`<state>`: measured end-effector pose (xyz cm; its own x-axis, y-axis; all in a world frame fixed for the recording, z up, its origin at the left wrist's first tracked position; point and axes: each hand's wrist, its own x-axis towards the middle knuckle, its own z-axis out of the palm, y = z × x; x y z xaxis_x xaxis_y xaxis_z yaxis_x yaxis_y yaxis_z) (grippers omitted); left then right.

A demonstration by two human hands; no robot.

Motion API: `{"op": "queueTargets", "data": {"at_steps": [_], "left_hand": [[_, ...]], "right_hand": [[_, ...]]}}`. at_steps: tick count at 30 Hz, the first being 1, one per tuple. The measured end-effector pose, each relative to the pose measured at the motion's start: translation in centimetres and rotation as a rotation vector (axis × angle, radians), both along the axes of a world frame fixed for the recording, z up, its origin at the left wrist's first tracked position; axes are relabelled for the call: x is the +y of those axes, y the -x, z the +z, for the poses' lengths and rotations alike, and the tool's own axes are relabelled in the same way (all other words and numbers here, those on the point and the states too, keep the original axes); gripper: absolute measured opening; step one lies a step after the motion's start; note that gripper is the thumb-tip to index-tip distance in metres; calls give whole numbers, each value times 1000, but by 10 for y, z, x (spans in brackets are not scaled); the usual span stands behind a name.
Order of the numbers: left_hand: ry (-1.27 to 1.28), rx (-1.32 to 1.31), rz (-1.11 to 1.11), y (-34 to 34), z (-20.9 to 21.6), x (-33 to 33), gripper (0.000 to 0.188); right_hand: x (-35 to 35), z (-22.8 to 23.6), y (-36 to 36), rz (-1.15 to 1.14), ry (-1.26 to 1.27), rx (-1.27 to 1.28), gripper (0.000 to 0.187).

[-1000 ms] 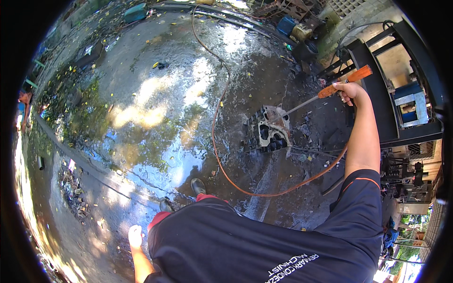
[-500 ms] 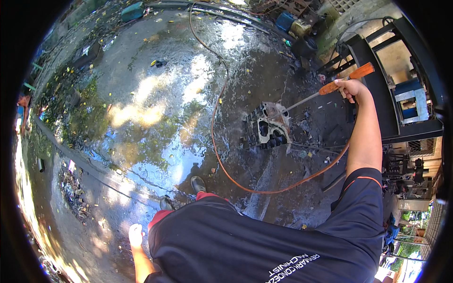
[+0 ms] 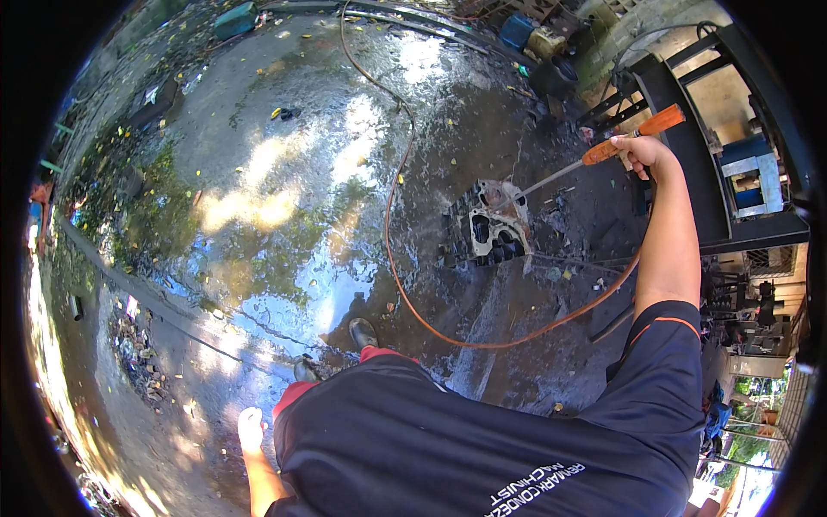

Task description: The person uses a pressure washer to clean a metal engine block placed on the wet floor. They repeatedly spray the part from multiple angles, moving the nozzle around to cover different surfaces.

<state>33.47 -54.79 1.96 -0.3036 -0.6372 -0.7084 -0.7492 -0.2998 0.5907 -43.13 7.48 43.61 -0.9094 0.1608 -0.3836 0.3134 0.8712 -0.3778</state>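
My right hand [image 3: 637, 155] is wrapped round the orange grip of a long spray lance [image 3: 556, 177], out to the right. Its thin metal tube slopes down to the left, toward an engine block [image 3: 497, 226] that rests on the wet ground. The tip reaches the block's upper edge, where a faint mist shows; whether it touches is unclear. Open cylinder bores face up in the block's grey, rust-stained top. Down at lower left hangs my left hand [image 3: 251, 427], bright with glare, its fingers looking curled in with nothing visible in them.
An orange-brown hose [image 3: 482, 346] loops over the ground around the block and up toward the far edge. On the right stands a dark metal frame [image 3: 689, 172] with a blue part. A black bucket [image 3: 556, 79] is at the back right. Puddles, leaves and litter cover the ground.
The lance has shifted slightly upward and left with my right hand, and its tip sits a little differently over the block. My left hand hangs almost as before.
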Motion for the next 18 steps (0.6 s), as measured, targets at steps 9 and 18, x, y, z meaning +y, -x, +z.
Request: {"op": "queueTargets", "data": {"at_steps": [9, 18], "left_hand": [[-2, -22, -10, 10, 6, -4, 28], [23, -12, -56, 14, 3, -10, 29]], "right_hand": [[0, 0, 3, -7, -7, -35, 41], [-6, 1, -3, 20, 5, 6, 44]]}}
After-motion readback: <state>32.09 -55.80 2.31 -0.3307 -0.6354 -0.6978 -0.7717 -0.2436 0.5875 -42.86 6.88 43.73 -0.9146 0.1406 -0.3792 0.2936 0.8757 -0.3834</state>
